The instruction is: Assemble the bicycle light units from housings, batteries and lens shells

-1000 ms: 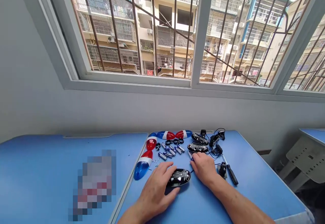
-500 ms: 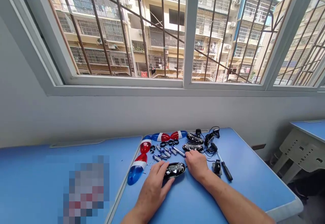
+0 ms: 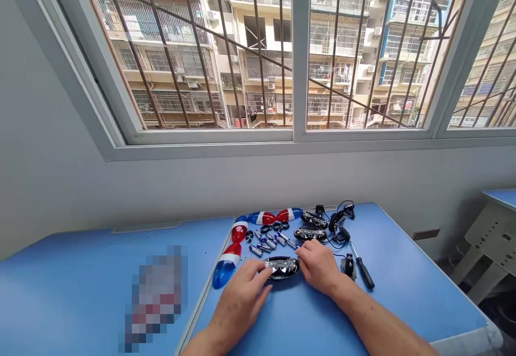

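Note:
A black oval lamp base [image 3: 283, 268] with a shiny chrome inside lies face up on the blue table. My left hand [image 3: 250, 286] grips its left end, with the thumb on the near side and the fingers over the edge. At the opposite end, the curled fingers of my right hand [image 3: 318, 264] press against the rim; their tips are partly hidden. Just behind lie several blue-and-silver batteries [image 3: 270, 241]. Another open lamp base [image 3: 310, 234] lies beyond my right hand, with a further one [image 3: 314, 220] behind it.
Red, white and blue lens covers [image 3: 228, 265] line the table's left and back edges. Small black rings [image 3: 277, 226] lie by the batteries. At right are a screwdriver [image 3: 365, 273], a black clip-like part [image 3: 348, 265] and wired black parts [image 3: 337, 220]. A window [image 3: 292, 135] is behind.
My right hand has come closer to the lamp base and now meets its right end. The base is turned a little more level between both hands. The view has shifted slightly.

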`<state>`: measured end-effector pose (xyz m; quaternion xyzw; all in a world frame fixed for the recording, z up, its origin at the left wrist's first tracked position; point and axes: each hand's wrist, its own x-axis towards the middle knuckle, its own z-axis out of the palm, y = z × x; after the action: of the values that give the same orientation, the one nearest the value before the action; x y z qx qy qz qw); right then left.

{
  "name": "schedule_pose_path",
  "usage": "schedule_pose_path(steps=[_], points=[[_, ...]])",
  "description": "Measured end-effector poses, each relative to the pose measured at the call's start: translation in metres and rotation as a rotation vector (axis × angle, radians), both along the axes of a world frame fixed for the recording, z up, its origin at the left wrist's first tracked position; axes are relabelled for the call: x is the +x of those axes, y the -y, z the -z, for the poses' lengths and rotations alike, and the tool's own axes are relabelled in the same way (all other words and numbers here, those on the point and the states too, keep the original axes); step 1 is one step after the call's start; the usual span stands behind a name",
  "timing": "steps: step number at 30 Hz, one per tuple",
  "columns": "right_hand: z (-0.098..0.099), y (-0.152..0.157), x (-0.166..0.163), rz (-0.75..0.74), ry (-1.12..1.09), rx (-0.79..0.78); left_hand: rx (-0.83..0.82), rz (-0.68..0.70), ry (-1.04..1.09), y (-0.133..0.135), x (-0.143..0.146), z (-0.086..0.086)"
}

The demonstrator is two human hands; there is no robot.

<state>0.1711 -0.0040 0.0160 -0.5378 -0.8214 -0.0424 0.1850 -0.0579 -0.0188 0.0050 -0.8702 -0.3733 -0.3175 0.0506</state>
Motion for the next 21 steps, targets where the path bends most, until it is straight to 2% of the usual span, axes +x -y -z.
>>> schedule_pose_path(steps=[8,17,21], points=[[-0.003,0.004,0.002,-0.034,0.090,-0.101,0.099,-0.025,-0.253,0.001,0.021,-0.003],[-0.010,0.000,0.009,0.047,0.119,-0.185,0.180,-0.070,-0.366,-0.006,0.039,-0.002],[-0.018,0.001,0.011,0.111,0.134,-0.218,0.239,-0.058,-0.326,-0.008,0.051,-0.003]])
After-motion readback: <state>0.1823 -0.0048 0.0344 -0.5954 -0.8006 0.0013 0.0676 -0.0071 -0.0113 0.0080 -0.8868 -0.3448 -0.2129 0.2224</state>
